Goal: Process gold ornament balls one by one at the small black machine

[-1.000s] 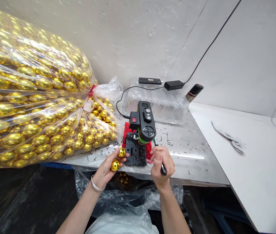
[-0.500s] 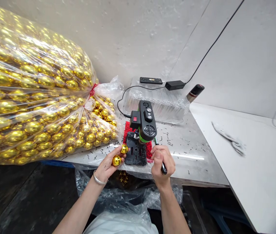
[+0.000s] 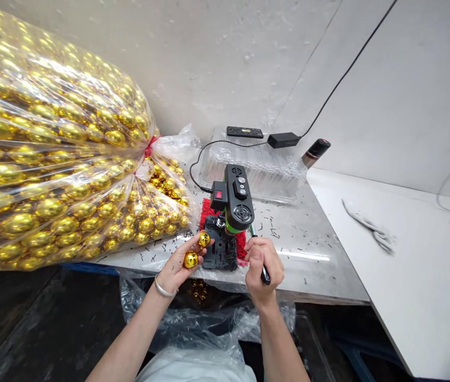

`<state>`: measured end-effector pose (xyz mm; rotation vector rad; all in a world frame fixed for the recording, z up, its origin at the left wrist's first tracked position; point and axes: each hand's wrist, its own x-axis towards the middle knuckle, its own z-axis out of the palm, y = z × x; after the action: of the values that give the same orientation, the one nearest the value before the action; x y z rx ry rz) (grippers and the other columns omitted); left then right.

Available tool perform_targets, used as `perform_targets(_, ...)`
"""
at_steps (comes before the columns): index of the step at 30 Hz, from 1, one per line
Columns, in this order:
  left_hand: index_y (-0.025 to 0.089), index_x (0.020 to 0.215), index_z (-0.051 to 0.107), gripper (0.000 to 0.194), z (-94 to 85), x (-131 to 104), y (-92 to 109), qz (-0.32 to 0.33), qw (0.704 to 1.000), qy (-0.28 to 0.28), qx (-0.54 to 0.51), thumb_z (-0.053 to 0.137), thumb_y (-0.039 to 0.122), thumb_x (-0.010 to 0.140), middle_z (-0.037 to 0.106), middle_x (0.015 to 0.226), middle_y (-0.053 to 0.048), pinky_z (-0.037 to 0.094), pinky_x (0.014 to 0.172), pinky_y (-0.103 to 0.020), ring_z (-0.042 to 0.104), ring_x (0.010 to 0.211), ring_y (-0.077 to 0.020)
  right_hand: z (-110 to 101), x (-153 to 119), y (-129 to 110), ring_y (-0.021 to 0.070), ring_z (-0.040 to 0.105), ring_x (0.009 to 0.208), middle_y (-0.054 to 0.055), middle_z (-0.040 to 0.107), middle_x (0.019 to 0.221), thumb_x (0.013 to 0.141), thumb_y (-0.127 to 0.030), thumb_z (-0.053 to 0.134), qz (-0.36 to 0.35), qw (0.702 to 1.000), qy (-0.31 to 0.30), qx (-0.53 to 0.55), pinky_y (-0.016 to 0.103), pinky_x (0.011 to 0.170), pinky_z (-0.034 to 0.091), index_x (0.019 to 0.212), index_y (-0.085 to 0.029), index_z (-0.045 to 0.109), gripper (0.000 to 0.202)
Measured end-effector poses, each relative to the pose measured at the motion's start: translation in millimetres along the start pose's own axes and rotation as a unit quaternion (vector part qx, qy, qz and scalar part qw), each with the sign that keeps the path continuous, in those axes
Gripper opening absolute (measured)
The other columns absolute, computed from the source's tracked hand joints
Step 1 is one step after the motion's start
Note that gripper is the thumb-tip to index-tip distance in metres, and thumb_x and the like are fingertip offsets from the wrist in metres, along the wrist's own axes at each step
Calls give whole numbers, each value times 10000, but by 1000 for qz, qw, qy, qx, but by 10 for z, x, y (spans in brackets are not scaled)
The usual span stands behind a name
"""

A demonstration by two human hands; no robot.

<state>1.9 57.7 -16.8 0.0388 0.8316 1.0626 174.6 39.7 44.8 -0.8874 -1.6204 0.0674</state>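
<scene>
Two shiny gold balls are in my left hand (image 3: 177,265): one ball (image 3: 204,239) at the fingertips, the other ball (image 3: 191,259) lower, near the palm. Beside them is a small black and green press (image 3: 239,196) with a perforated black base (image 3: 219,257), standing on a red mat (image 3: 241,245). My right hand (image 3: 264,268) is wrapped round the press's lever (image 3: 265,276), whose black end sticks out below the fingers.
A big clear bag of gold balls (image 3: 50,159) fills the left. Behind the press are a clear plastic tray (image 3: 264,178), a black adapter (image 3: 284,140) and a dark bottle (image 3: 316,153). Black scraps litter the metal tabletop (image 3: 320,270). Gloves (image 3: 371,231) lie on the white table (image 3: 399,297).
In my left hand the upper gold ball has shifted slightly up and right at the fingertips. My right hand keeps its grip on the lever. The whole view has shifted slightly.
</scene>
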Motion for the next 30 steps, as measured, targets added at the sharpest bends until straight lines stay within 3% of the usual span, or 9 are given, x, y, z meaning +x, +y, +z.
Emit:
perform_targets(7,127,866,670,104,43,49,-20,11,1000,17,5,692,192,788,723,826,-98,480,449,-142,654,627,-117,-2,23,-15,141,546,638,-2,525,624,889,-95,412,10,1000,6,-5,288,584,423,690,-204,495,241)
perform_targets(12,134,884,715,196,81,46,-42,101,990,5,103,765,176,699,729,863,-85,492,540,-160,677,724,-142,-18,133,-77,136,543,637,-7,505,613,901,-102,409,30,1000,9,4,282,577,413,660,-206,469,269)
perform_targets(16,153,948,723,343,126,98,-110,155,969,29,191,816,143,619,736,899,-63,454,534,-174,659,730,-140,-32,237,-128,123,533,635,-13,495,621,909,-94,409,45,999,7,11,273,582,407,660,-202,454,276)
perform_targets(19,179,922,719,340,140,194,-184,214,938,27,270,813,117,601,742,896,-46,483,659,-208,660,800,-161,-39,266,-140,119,526,635,-16,485,622,911,-93,413,43,999,4,14,269,587,406,660,-201,450,275)
perform_targets(22,212,938,716,338,142,264,-225,271,888,13,372,808,154,617,741,899,-36,476,822,-262,659,862,-188,-47,251,-131,120,518,634,-10,489,633,912,-100,413,45,999,-1,12,273,587,404,666,-200,456,269)
perform_targets(26,251,970,716,339,156,258,-199,305,804,29,510,800,230,643,741,892,-39,463,835,-300,659,861,-232,-57,214,-115,120,524,646,-5,503,646,908,-91,415,43,999,-10,10,270,590,402,665,-197,459,269)
perform_targets(30,245,1026,681,319,153,241,-177,306,767,17,564,740,266,713,743,933,-41,477,824,-314,673,884,-235,-59,193,-114,124,535,650,-6,505,635,905,-89,414,38,999,-9,5,270,590,407,655,-198,463,277)
